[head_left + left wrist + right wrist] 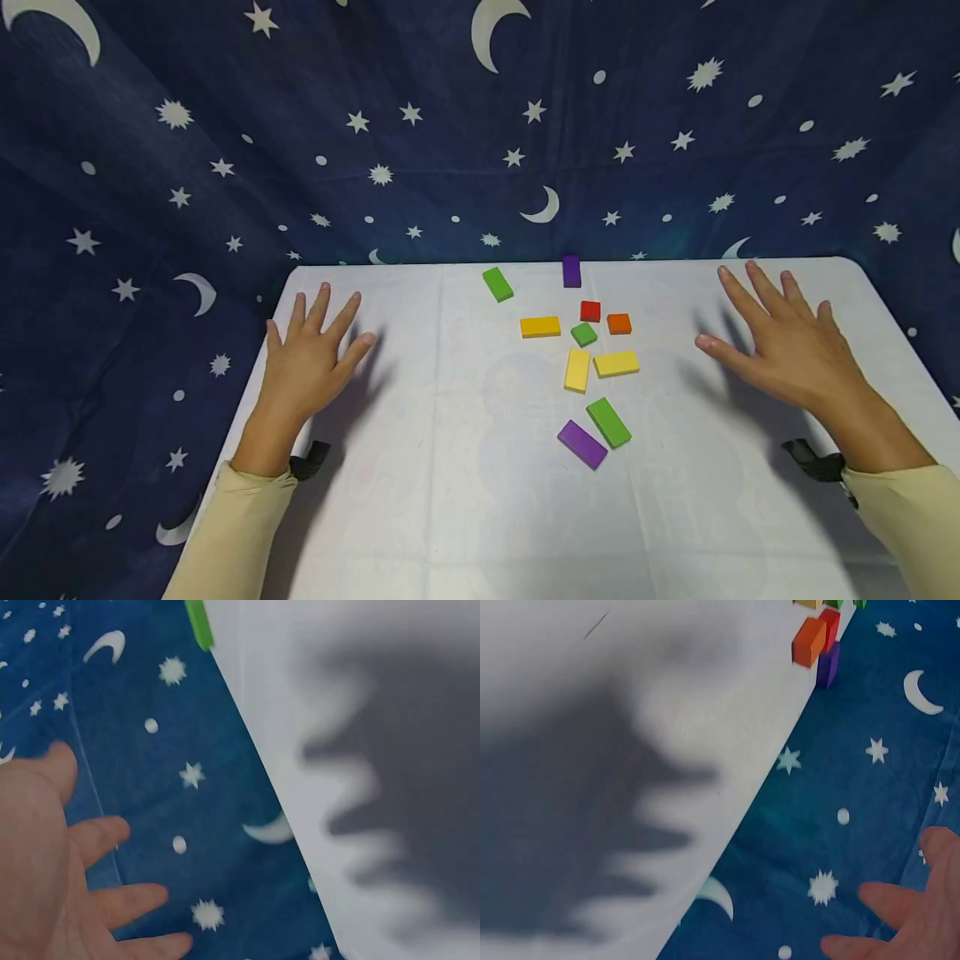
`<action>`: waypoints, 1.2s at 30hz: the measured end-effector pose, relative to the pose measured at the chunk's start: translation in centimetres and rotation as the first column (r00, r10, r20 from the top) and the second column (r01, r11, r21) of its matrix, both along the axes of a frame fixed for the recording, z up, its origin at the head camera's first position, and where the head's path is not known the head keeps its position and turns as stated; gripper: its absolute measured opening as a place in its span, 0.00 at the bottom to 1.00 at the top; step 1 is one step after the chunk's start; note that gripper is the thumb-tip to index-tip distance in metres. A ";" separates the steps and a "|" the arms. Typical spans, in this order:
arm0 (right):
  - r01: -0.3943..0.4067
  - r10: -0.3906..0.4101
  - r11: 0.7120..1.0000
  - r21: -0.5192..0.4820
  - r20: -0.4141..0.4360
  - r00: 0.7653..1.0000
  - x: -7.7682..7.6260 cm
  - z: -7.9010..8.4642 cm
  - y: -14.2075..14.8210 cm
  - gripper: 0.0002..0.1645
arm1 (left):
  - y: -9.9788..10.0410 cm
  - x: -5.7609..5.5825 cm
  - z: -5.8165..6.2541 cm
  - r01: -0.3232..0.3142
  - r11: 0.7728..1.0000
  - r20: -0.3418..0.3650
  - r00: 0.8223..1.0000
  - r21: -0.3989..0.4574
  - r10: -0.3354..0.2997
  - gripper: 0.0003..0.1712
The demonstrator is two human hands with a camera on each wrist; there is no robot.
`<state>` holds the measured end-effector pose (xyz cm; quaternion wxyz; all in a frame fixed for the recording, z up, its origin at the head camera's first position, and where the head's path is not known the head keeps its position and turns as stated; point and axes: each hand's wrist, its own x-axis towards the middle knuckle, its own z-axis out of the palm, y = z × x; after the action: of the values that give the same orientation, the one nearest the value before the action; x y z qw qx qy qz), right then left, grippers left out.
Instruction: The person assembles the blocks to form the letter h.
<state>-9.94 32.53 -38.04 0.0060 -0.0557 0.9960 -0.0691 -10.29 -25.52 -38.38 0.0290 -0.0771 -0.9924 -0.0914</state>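
Note:
My left hand [303,367] hovers over the left side of the white table, fingers spread and holding nothing. On the right side my right hand [798,354] is held the same way, its shadow falling beside it. Between them lie several coloured blocks. Toward the front are a purple block [582,444] and a green block [609,422]. Two yellow blocks [577,370] lie behind these, then a small green block [583,334], an orange-yellow block [540,327], a red block [590,311] and an orange block [618,323]. Near the back edge are another green block [498,284] and another purple block [572,272].
A white cloth covers the table [465,517]. Behind it and on the left hangs a dark blue curtain [435,192] with moons and stars. Dark straps [311,460] sit at both wrists, below the light sleeves [232,533].

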 end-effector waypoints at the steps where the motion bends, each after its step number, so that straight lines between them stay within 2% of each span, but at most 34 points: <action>1: -0.005 0.005 1.000 -0.005 0.003 1.000 -0.2 -0.1 -0.3 0.61 | 0.4 -0.2 -0.1 0.014 1.000 -0.010 1.000 0.022 -0.014 0.40; 4: -0.015 0.016 0.999 -0.040 0.038 0.999 -1.1 -0.3 -1.5 0.58 | 2.0 -1.1 -0.5 0.061 0.991 -0.022 0.998 0.118 -0.058 0.38; 7: -0.010 0.020 0.996 -0.093 0.105 0.994 -2.3 -0.5 -2.6 0.56 | 3.8 -2.3 -0.8 0.081 0.967 0.022 0.996 0.243 -0.089 0.37; 10: 0.004 0.024 0.986 -0.164 0.174 0.984 -3.8 -0.7 -3.8 0.55 | 5.5 -3.8 -1.2 0.061 0.929 0.080 0.992 0.364 -0.097 0.35; 14: 0.024 0.034 0.962 -0.273 0.203 0.979 -6.1 -1.1 -5.6 0.53 | 7.7 -5.8 -2.0 0.020 0.885 0.126 0.988 0.466 -0.088 0.31; 17: 0.062 0.020 0.930 -0.363 0.218 0.976 -7.8 -1.6 -7.0 0.50 | 9.0 -7.0 -2.8 -0.021 0.849 0.163 0.984 0.528 -0.077 0.29; 21: 0.155 -0.026 0.879 -0.452 0.280 0.960 -10.2 -2.3 -8.5 0.45 | 10.7 -8.5 -3.7 -0.075 0.795 0.212 0.975 0.602 -0.068 0.30; 28: 0.317 -0.074 0.747 -0.584 0.401 0.913 -14.0 -3.4 -10.6 0.34 | 13.4 -10.8 -5.0 -0.191 0.715 0.281 0.960 0.672 -0.007 0.33; 30: 0.351 -0.086 0.724 -0.595 0.427 0.900 -14.7 -3.7 -11.1 0.34 | 14.1 -11.4 -5.4 -0.216 0.707 0.291 0.956 0.673 0.015 0.32; 32: 0.372 -0.092 0.711 -0.596 0.446 0.890 -15.4 -3.9 -11.5 0.34 | 14.7 -11.8 -5.7 -0.227 0.713 0.293 0.956 0.664 0.031 0.31; 36: 0.413 -0.117 0.690 -0.594 0.472 0.874 -16.2 -4.4 -12.3 0.33 | 15.8 -12.5 -6.0 -0.208 0.770 0.265 0.963 0.604 0.053 0.31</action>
<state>-26.19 20.27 -42.47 0.1770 0.1090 0.8748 -0.4376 -22.74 -9.69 -44.34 -0.0571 0.0177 -0.9047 -0.4218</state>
